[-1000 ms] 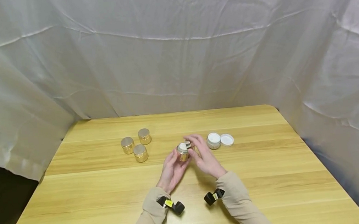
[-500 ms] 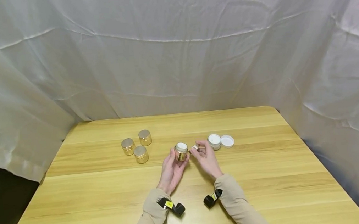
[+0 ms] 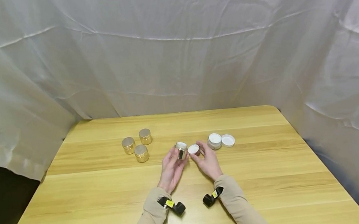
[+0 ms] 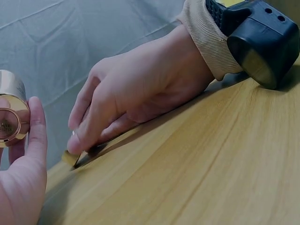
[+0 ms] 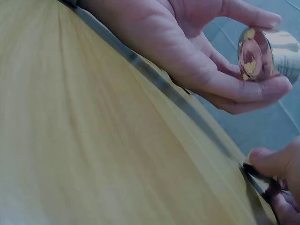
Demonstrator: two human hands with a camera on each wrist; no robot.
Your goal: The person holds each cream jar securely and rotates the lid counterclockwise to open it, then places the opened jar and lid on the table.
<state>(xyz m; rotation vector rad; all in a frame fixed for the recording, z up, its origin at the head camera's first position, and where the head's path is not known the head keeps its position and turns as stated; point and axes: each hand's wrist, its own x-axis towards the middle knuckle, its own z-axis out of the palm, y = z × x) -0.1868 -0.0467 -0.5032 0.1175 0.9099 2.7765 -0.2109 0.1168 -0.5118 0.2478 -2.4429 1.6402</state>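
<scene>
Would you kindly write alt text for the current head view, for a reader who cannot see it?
A person's left hand holds an open gold jar while the right hand holds a lid, its white inside facing up. Three closed gold jars stand to the left on a wooden table; to the right, another open jar sits beside a round white lid.

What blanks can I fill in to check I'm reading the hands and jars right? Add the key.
On the table stand ____ capped gold jars.
The right hand pinches a small lid whose upturned inside is ____ in color.
In the head view, the open jar on the table stands to the ____ of the loose lid.
Counting the raised jar in the left hand, ____ jars are uncapped.
Missing words: three; white; left; two.
</scene>
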